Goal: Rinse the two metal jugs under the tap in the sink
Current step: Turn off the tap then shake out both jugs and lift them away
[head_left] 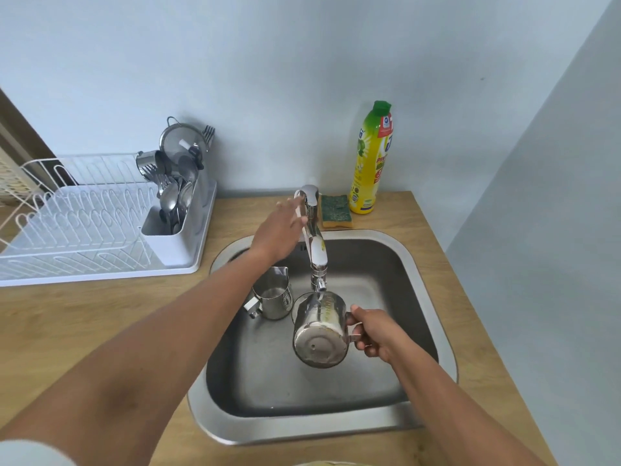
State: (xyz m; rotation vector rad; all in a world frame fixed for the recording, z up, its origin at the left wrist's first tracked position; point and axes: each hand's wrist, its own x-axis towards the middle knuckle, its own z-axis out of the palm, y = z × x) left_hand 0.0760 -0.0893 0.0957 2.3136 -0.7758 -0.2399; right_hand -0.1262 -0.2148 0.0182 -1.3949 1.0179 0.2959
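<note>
My right hand (pixel 373 332) grips the handle of a metal jug (pixel 319 331), tipped on its side with its base toward me and its mouth just below the tap spout (pixel 318 260). A second metal jug (pixel 274 294) stands upright on the sink floor to the left, its handle pointing toward me. My left hand (pixel 280 227) reaches over the sink with straight fingers at the tap lever (pixel 307 193). I see no water running.
The steel sink (pixel 426 280) is set in a wooden counter. A green-and-yellow sponge (pixel 336 210) and a yellow dish-soap bottle (pixel 371 159) stand behind it. A white dish rack (pixel 84 223) with a cutlery holder (pixel 174 210) sits at the left.
</note>
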